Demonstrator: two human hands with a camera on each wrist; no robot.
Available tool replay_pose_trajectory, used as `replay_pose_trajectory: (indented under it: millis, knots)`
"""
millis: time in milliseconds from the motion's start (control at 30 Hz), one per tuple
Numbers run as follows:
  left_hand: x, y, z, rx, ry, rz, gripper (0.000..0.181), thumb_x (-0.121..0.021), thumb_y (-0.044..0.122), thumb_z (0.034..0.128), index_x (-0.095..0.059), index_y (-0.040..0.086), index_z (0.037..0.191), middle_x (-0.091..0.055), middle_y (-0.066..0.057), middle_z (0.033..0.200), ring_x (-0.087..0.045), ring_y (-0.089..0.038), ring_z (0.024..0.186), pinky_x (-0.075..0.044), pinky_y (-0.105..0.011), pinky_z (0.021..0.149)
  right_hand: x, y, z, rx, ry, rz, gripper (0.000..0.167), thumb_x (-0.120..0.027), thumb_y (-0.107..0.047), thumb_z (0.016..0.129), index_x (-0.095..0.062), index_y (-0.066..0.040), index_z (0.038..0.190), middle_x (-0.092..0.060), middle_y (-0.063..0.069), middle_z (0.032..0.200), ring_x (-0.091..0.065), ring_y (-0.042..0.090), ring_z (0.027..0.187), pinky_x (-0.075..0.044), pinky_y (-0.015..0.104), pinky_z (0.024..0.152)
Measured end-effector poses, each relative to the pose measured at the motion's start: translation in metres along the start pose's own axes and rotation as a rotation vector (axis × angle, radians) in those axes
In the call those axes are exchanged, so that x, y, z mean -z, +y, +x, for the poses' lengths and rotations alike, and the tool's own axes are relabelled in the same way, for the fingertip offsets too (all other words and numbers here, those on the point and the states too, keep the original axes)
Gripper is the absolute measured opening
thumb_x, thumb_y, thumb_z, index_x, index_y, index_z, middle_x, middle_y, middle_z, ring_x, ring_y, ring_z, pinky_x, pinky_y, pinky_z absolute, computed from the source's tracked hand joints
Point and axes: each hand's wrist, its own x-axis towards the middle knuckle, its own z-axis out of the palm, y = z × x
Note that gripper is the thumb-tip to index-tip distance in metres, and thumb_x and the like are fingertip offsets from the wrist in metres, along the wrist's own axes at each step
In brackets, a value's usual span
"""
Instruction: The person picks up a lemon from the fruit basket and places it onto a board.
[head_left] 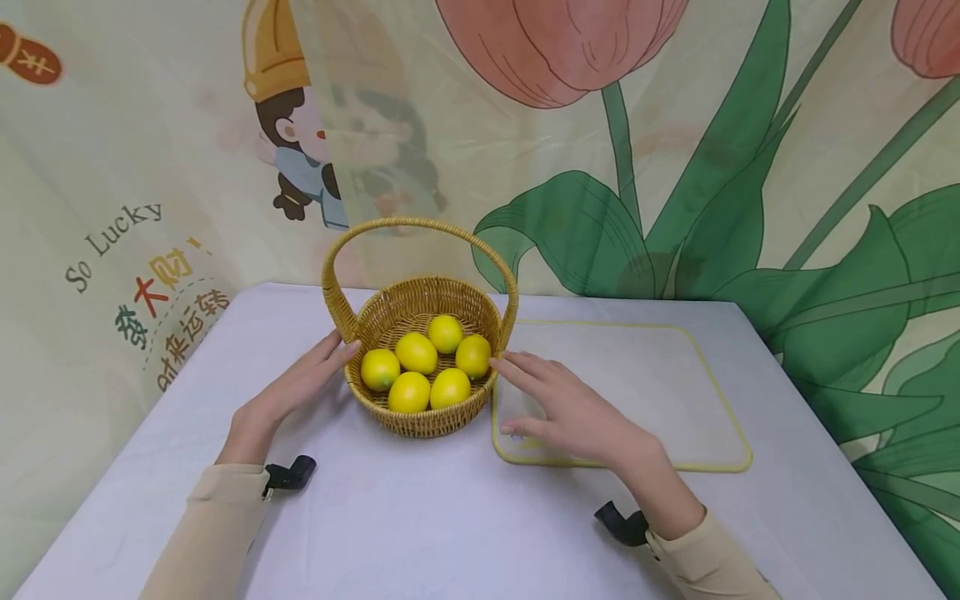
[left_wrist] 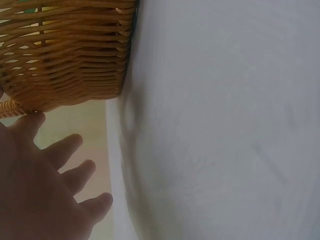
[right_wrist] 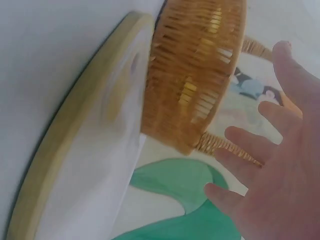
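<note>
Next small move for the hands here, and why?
Probably bring the left hand and right hand inward onto opposite sides of the wicker basket. They already flank it, but neither grips it: fingers look straight or relaxed in the wrist views. The basket holds six loose lemons, so an even, two-sided hold would likely keep it level.

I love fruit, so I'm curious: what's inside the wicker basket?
Six yellow lemons lie inside the basket, with bits of its woven bottom showing between them. What lies directly beneath the lemons is covered.
</note>
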Motion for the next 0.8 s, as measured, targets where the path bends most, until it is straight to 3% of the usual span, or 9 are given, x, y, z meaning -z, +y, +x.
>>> replay_pose_trajectory:
  millis: [267,500,800]
  knots:
    - [0.000,0.001,-0.002,0.020,-0.008,-0.018,0.087,-0.031,0.073,0.0958,0.003,0.026,0.160,0.001,-0.005,0.169,0.000,-0.036,0.155,-0.006,-0.066,0.120,-0.006,-0.011,0.010,0.038,0.000,0.006,0.077,-0.065,-0.054,0.091,-0.023,-0.045,0.155,-0.027,-0.007,0.164,-0.030,0.020,0.150,-0.031,0.048,0.120]
    - [-0.002,0.003,-0.001,0.013,-0.023,-0.059,0.084,-0.033,0.071,0.0973,0.005,0.029,0.160,0.002,-0.004,0.169,0.001,-0.036,0.155,-0.006,-0.068,0.119,-0.009,-0.015,0.019,0.023,-0.020,-0.004,0.075,-0.053,-0.068,0.090,-0.019,-0.048,0.154,-0.025,-0.007,0.165,-0.028,0.019,0.151,-0.031,0.048,0.120]
    - [-0.004,0.003,0.001,-0.024,-0.050,-0.148,0.078,-0.036,0.062,0.1012,0.010,0.034,0.158,0.004,0.002,0.169,0.005,-0.029,0.156,-0.003,-0.067,0.120,-0.010,-0.018,0.034,0.026,-0.017,0.030,0.076,-0.061,-0.058,0.092,-0.025,-0.039,0.156,-0.026,-0.005,0.165,-0.028,0.020,0.151,-0.031,0.049,0.120]
